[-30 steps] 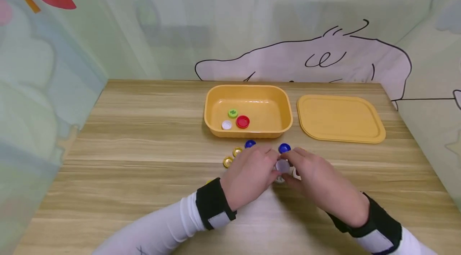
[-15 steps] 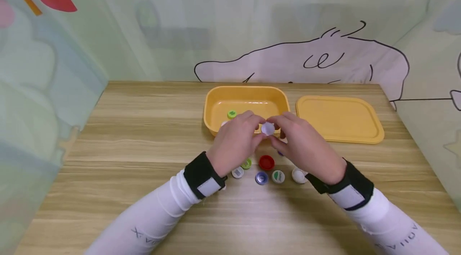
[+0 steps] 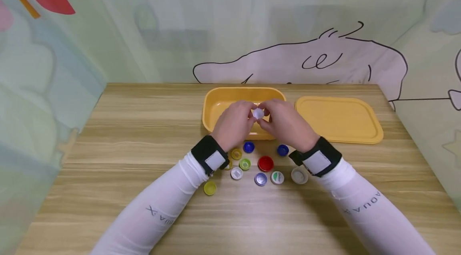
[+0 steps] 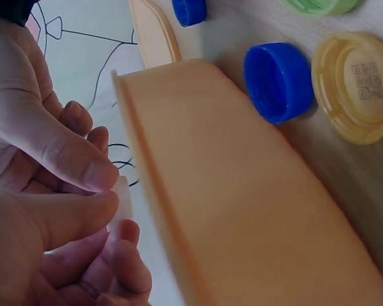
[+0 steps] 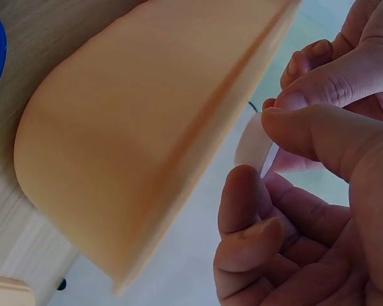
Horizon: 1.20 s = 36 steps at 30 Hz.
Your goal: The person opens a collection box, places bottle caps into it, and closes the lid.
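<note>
A small white bottle cap [image 3: 258,113] is raised over the yellow tub [image 3: 209,105], near its front rim in the head view. My left hand [image 3: 233,123] pinches it from the left, thumb and fingers bent. From the other side my right hand [image 3: 288,123] pinches the same cap. In the right wrist view the cap [image 5: 249,141] stands nearly edge-on between the fingertips, beside the tub's wall [image 5: 115,140]. Fingers mostly cover the cap in the left wrist view. The hands hide much of the tub's inside, so its contents cannot be made out.
Several bottle caps lie on the table before the tub, including a red cap [image 3: 265,163], a blue cap [image 3: 282,150], a yellow cap [image 3: 210,188] and a larger white cap [image 3: 299,175]. A flat yellow lid [image 3: 338,119] lies right of the tub. A printed cloth hangs behind.
Both hands have carried the white cap from among the table caps up and away from me, slightly left, to over the tub. The caps on the table have come into sight.
</note>
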Available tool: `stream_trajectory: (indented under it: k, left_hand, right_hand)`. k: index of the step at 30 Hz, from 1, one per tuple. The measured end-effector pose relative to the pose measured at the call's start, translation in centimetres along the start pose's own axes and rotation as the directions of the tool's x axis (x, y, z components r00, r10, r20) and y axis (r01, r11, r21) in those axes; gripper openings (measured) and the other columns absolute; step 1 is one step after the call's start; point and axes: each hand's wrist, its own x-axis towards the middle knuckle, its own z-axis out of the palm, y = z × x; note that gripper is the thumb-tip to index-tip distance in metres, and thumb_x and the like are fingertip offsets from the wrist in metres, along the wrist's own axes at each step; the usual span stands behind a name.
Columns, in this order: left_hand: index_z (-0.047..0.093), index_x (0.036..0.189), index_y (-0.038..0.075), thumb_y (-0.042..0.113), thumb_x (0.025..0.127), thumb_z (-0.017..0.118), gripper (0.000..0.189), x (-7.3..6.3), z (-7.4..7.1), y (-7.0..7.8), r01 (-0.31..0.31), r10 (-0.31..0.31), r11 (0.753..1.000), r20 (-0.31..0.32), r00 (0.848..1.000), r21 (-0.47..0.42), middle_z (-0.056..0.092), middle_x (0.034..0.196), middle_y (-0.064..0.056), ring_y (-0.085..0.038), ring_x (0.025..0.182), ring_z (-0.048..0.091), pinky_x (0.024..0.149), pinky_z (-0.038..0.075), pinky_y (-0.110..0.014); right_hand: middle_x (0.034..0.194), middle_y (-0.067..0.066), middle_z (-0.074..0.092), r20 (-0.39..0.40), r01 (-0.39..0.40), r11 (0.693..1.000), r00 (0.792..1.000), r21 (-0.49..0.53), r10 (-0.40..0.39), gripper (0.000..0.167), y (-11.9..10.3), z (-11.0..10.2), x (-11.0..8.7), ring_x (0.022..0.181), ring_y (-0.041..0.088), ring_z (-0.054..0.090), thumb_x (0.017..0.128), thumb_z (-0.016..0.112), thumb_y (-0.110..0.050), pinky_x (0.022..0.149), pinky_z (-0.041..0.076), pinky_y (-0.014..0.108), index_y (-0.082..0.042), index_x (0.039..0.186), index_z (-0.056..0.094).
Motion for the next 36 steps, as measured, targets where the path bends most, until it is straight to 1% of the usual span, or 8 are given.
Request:
stream_trajectory:
  k: [6,14,17,20,25,30,33,36]
  left_hand:
    - [0.070,0.127,0.008,0.021,0.103,0.065,0.028,1.0,0.8,-0.5,0.022,-0.021,1.000,0.024,0.999,-0.007,0.068,0.111,-0.007,-0.021,0.102,0.062,0.097,0.057,-0.033]
    - [0.067,0.132,0.007,0.019,0.104,0.063,0.031,1.4,1.2,-0.7,0.046,-0.045,0.999,0.074,0.996,-0.016,0.069,0.126,-0.009,-0.024,0.116,0.066,0.106,0.054,-0.038]
    - [0.064,0.136,0.009,0.019,0.104,0.062,0.033,1.5,1.3,-0.8,0.066,-0.065,0.998,0.095,0.993,-0.006,0.069,0.132,-0.009,-0.023,0.119,0.066,0.108,0.053,-0.038]
    - [0.060,0.140,0.010,0.021,0.104,0.062,0.038,1.4,1.4,-0.8,0.079,-0.080,0.997,0.112,0.990,0.021,0.068,0.135,-0.008,-0.021,0.117,0.067,0.107,0.054,-0.037]
    - [0.056,0.145,0.011,0.025,0.105,0.061,0.043,1.4,1.4,-1.0,0.079,-0.087,0.995,0.110,0.990,0.067,0.067,0.137,-0.007,-0.021,0.117,0.067,0.106,0.054,-0.037]
    - [0.055,0.145,0.011,0.025,0.105,0.061,0.043,1.2,1.2,-1.1,0.079,-0.084,0.995,0.087,0.993,0.064,0.065,0.140,-0.007,-0.021,0.123,0.065,0.107,0.054,-0.038]
    - [0.055,0.145,0.012,0.024,0.104,0.062,0.044,0.9,0.9,-0.9,0.063,-0.067,0.996,0.074,0.995,0.056,0.064,0.141,-0.006,-0.021,0.125,0.064,0.107,0.054,-0.038]
    - [0.054,0.147,0.012,0.024,0.104,0.063,0.045,0.2,0.3,-0.6,0.047,-0.050,0.998,0.067,0.997,0.043,0.063,0.141,-0.005,-0.021,0.125,0.063,0.107,0.053,-0.037]
  right_hand:
    - [0.096,0.015,0.069,0.023,-0.037,0.999,0.999,-0.002,0.037,0.028,0.5,0.9,1.1,0.084,0.028,0.060,0.092,0.078,-0.018,0.072,0.055,0.035,0.000,0.113,0.072]
    - [0.094,0.013,0.069,0.065,-0.111,0.994,0.992,-0.015,0.112,0.028,1.1,1.5,1.6,0.079,0.027,0.061,0.094,0.077,-0.021,0.070,0.054,0.033,-0.001,0.113,0.073]
    - [0.093,0.013,0.070,0.086,-0.127,0.991,0.988,-0.033,0.129,0.029,1.1,1.6,1.8,0.077,0.027,0.062,0.095,0.076,-0.022,0.068,0.054,0.032,-0.002,0.116,0.073]
    - [0.096,0.014,0.073,0.107,-0.135,0.990,0.985,-0.045,0.139,0.034,1.2,1.7,1.8,0.076,0.026,0.064,0.097,0.073,-0.021,0.069,0.055,0.033,0.000,0.124,0.071]
    - [0.106,0.016,0.075,0.129,-0.150,0.988,0.980,-0.045,0.155,0.043,1.2,1.5,1.7,0.078,0.026,0.066,0.098,0.072,-0.021,0.071,0.058,0.034,0.000,0.135,0.065]
    - [0.110,0.015,0.074,0.119,-0.148,0.988,0.981,-0.035,0.151,0.042,1.1,1.0,1.1,0.079,0.026,0.066,0.097,0.072,-0.021,0.071,0.059,0.034,-0.002,0.135,0.065]
    - [0.110,0.015,0.074,0.100,-0.126,0.991,0.987,-0.039,0.129,0.042,0.9,0.5,0.5,0.079,0.025,0.067,0.097,0.073,-0.021,0.072,0.059,0.035,-0.002,0.133,0.065]
    - [0.109,0.015,0.074,0.083,-0.092,0.995,0.992,-0.042,0.095,0.041,0.5,0.0,-0.4,0.082,0.026,0.067,0.096,0.074,-0.021,0.075,0.060,0.038,-0.002,0.132,0.066]
